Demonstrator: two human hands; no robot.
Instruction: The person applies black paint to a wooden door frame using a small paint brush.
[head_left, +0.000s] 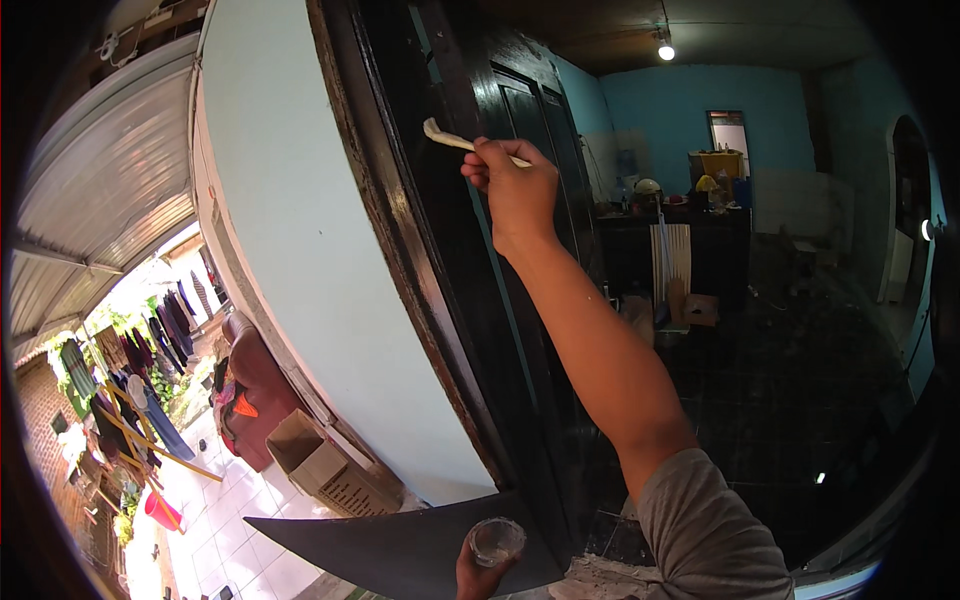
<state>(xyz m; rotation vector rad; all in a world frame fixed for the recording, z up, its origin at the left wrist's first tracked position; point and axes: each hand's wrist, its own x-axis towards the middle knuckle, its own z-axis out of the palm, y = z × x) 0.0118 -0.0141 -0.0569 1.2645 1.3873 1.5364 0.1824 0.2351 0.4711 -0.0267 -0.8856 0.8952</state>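
Note:
My right hand is closed on a thin pale brush, raised to the dark door frame at the upper middle. The brush's tip is at or close to the dark painted surface; I cannot tell if it touches. Beyond it stands a black panelled door. Low at the bottom centre, my left hand holds a small clear cup with some contents I cannot make out, in front of a curved dark board by the foot of the doorway.
A pale wall stands left of the frame. Outside are a cardboard box, a reddish sofa, hanging laundry and a red bucket. Inside, a dark counter holds assorted items beneath a lit bulb.

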